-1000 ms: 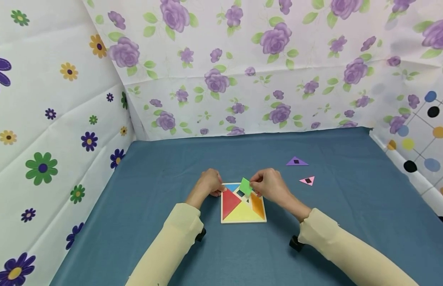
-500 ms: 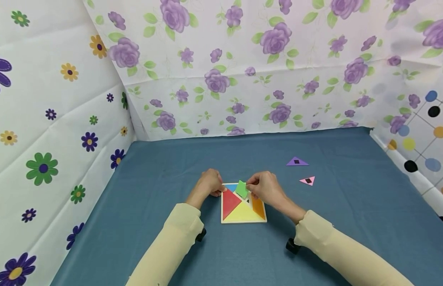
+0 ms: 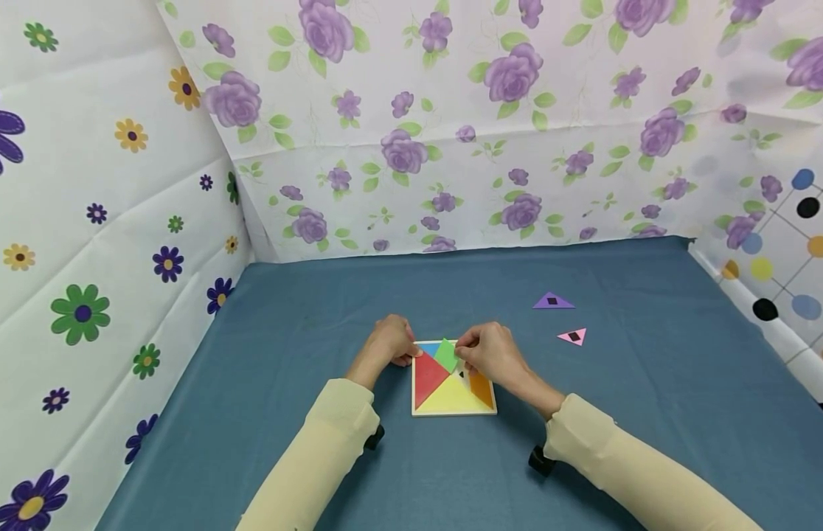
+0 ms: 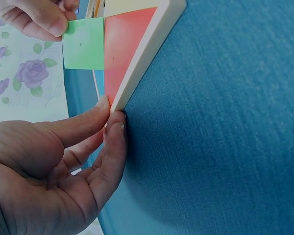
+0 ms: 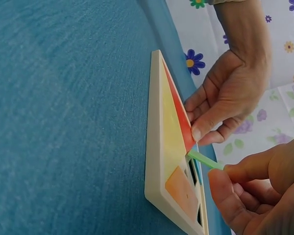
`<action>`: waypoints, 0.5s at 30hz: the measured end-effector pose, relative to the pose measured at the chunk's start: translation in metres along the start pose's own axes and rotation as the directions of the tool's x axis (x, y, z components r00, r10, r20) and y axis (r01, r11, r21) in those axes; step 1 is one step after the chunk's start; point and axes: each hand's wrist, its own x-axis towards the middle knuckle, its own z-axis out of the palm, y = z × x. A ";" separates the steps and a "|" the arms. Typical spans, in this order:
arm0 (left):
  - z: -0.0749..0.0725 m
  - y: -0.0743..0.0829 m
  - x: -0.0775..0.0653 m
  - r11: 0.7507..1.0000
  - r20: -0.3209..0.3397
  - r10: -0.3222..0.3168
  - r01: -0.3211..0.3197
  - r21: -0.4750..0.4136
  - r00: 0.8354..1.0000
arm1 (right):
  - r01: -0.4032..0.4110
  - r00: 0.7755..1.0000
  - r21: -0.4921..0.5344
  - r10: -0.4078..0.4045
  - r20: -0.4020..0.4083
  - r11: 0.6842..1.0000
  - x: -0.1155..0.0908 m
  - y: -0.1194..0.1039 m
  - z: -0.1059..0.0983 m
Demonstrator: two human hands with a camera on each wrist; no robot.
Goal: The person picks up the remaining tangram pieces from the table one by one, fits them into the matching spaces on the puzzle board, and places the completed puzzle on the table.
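Left hand pinches the far-left corner of the square, pale, wooden-looking tray. Right hand pinches the thin green square piece, material unclear, by its outer side, over the tray. From the right wrist view I read it as tilted: inner edge apparently touching down where the flat red triangle and the flat yellow triangle meet, held side raised.

My judgement: use that inner edge as a hinge, line it up along the red triangle, lower the pinched side, then free the fingertips and press flat. A light grip should suit; forcing it crooked could ride it onto the flat blue piece. I'd have the left hand brace the tray against sliding on the blue cloth, and mind the right knuckles near the flat orange parallelogram.
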 end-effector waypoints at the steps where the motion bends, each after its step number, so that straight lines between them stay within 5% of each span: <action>1: 0.000 0.000 0.001 1.000 0.002 -0.005 0.005 -0.002 1.000 | -0.001 1.000 -0.002 0.001 0.000 1.000 0.000 0.000 0.000; 15: -0.001 0.002 0.003 1.000 0.015 -0.028 0.028 -0.001 0.999 | -0.001 1.000 -0.022 0.001 0.010 1.000 0.001 0.004 0.000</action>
